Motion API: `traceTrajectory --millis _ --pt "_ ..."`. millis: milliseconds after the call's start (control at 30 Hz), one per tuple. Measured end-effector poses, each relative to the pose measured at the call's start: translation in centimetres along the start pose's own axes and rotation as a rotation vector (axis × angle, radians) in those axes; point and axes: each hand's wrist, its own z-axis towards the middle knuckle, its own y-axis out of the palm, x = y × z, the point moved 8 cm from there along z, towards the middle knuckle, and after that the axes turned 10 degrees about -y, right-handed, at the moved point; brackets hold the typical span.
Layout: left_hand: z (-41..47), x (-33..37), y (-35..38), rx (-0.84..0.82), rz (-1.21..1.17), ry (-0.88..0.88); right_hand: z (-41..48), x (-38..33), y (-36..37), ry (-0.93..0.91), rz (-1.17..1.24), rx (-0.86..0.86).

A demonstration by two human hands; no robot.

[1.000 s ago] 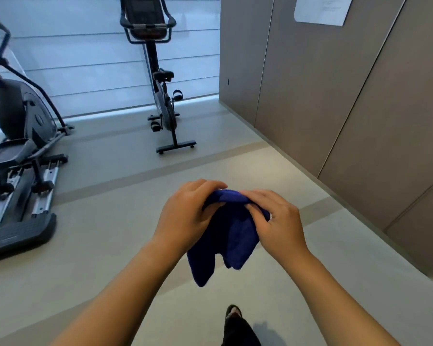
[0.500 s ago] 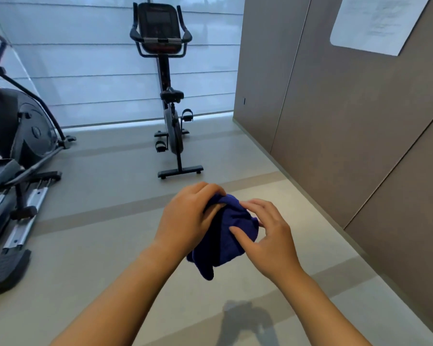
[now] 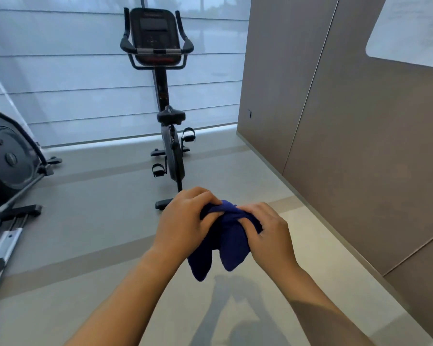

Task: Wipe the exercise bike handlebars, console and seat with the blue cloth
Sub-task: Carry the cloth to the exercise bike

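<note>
Exercise bike (image 3: 169,136) nearer now, bunched blue cloth (image 3: 226,242) gripped by both hands

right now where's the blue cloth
In the head view the blue cloth sits low and centre, bunched between the left hand and right hand, in the air above the floor just in front of the exercise bike.

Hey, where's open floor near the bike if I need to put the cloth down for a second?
Bare floor lies between the bike and the elliptical, and another strip runs between the bike and the wall panels. It is crowded at far left, around the elliptical's rails and feet. Both hands, left and right, hold the cloth.
</note>
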Motion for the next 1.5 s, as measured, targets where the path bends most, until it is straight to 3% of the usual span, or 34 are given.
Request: traceTrajectory --millis 233,467,633,900,1233,1500 --pt "13.2 -7.0 3.0 -0.071 0.004 -0.032 11.7 6.2 5.9 0.028 -0.019 -0.019" --pt "27.6 -13.3 6.0 -0.029 0.049 -0.046 25.1 14.0 12.2 -0.022 0.043 -0.007" --pt "38.0 -17.7 7.2 0.012 0.067 -0.121 35.4 18.8 16.1 -0.119 0.02 -0.045" --pt "48.8 -27.2 8.1 -0.013 0.033 -0.297 48.2 24.1 25.3 -0.106 0.05 -0.156" --pt "58.8 -41.9 -0.3 0.191 0.119 -0.331 61.6 22.0 42.2 -0.266 0.209 -0.231" --pt "68.8 -55.0 -10.3 0.199 0.181 -0.235 72.5 17.7 59.0 -0.203 0.453 -0.239"
